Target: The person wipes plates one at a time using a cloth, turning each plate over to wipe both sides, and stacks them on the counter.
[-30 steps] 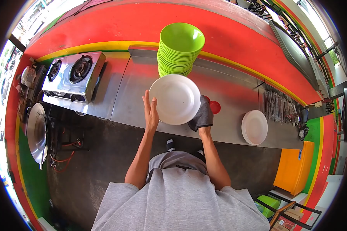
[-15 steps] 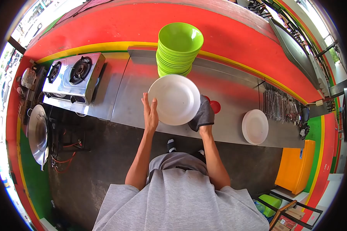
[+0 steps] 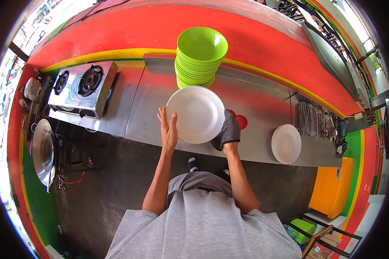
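A white plate (image 3: 195, 114) is held up over the steel counter, its inner face towards me. My left hand (image 3: 168, 131) supports its left rim, with the thumb over the edge and the fingers stretched along the outside. At the lower right rim, my right hand (image 3: 230, 144) is wrapped in a dark grey cloth (image 3: 227, 130) and presses it against the plate. The cloth hides most of the right fingers. Just behind the plate rises a tall stack of green bowls (image 3: 202, 47). Two red round items (image 3: 241, 122) are partly covered by the cloth.
More white plates (image 3: 286, 144) are stacked on the counter (image 3: 255, 142) at the right, near bundled cutlery (image 3: 314, 121). A two-burner gas stove (image 3: 83, 88) occupies the left end. A large wok (image 3: 43, 149) stands at far left; an orange cabinet (image 3: 330, 187) is lower right.
The plate and both hands sit very slightly lower in view, as does the bowl stack. My hold on the plate and cloth looks the same.
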### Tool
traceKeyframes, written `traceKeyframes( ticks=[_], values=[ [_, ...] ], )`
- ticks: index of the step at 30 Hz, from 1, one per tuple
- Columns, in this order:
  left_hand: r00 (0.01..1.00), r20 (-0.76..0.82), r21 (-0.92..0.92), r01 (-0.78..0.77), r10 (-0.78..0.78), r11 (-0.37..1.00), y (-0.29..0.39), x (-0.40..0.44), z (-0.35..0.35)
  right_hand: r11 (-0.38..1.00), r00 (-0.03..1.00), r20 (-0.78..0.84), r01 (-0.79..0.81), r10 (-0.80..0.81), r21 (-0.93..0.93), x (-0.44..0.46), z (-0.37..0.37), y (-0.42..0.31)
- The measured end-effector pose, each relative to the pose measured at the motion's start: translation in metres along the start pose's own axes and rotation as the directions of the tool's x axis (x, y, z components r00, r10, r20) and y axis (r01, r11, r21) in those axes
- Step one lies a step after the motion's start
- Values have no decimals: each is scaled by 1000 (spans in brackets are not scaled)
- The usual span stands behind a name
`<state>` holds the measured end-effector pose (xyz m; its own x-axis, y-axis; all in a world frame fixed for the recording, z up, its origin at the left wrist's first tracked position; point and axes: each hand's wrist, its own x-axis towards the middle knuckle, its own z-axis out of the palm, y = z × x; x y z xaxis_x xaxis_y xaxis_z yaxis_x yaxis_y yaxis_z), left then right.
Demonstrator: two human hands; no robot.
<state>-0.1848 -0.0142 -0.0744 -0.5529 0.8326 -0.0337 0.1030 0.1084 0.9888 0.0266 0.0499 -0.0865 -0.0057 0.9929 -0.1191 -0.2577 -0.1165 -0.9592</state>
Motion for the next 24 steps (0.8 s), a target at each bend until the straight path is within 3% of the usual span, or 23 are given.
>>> traceKeyframes(
  ticks=[7,10,16,19,24],
  values=[
    [996,-73,83,-42,48,996,11,1,2,944,987,58,-161,150,290,-3,9,-16],
    [984,-81,104,-149,158,983,27,-1,5,917,990,49,-144,135,372,-7,10,-18],
    [972,-63,-172,-233,225,957,49,0,16,894,994,75,-103,78,436,-8,-2,-16],
    [991,40,-424,-96,125,900,35,9,23,884,986,164,-82,6,460,-10,-6,-34],
    [986,166,-599,95,7,795,45,9,38,841,999,47,-35,12,540,-11,-21,-40]
  ],
)
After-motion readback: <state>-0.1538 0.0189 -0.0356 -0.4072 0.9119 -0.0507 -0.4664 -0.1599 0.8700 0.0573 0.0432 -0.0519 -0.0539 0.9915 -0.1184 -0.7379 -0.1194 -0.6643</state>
